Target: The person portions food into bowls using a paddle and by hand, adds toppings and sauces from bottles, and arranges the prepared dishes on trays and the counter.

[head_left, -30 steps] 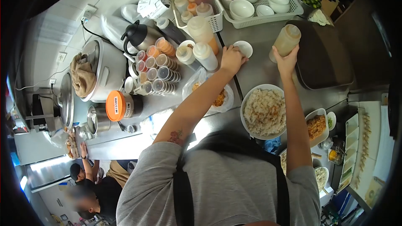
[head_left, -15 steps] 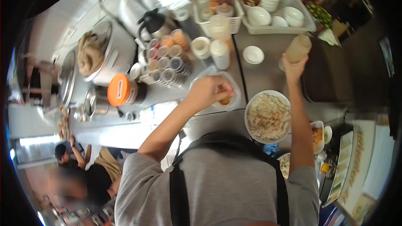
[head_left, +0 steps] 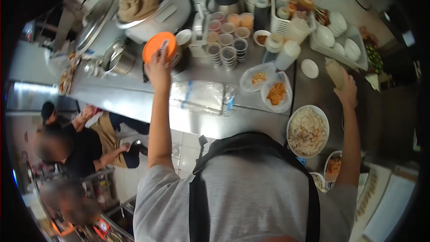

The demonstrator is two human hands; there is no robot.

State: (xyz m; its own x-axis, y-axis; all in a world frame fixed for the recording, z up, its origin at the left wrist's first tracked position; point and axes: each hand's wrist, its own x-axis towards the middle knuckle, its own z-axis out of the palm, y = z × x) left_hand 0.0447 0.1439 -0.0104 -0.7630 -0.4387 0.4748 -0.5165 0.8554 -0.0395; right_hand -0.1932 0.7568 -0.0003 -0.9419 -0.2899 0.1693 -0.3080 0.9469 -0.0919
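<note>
My left hand [head_left: 158, 69] reaches far out to a dark tub [head_left: 180, 60] with an orange lid [head_left: 154, 46]. Its fingers are bent over the lid's near edge. In my right hand [head_left: 347, 92] is a squeeze bottle [head_left: 335, 72] of pale, cloudy liquid, tilted above the counter. A white bowl [head_left: 288, 127] heaped with rice [head_left: 308, 130] stands at the counter's near edge, below that hand. Left of the bowl, a plastic-lined dish [head_left: 286, 103] holds orange crumbly food [head_left: 276, 93], beside another lined dish [head_left: 246, 80] with a little food.
Stacked sauce cups [head_left: 228, 54] stand behind flat plastic bags [head_left: 197, 95]. At the back are a large cooker [head_left: 165, 20] with a cloth, a vacuum jug [head_left: 227, 0], a bottle basket [head_left: 281, 26] and a bowl tray [head_left: 329, 47]. Other people [head_left: 85, 145] are at left.
My left hand has left the lined dish and moved left to the orange lid. The right hand still holds the squeeze bottle, now tilted the other way. The view has turned left.
</note>
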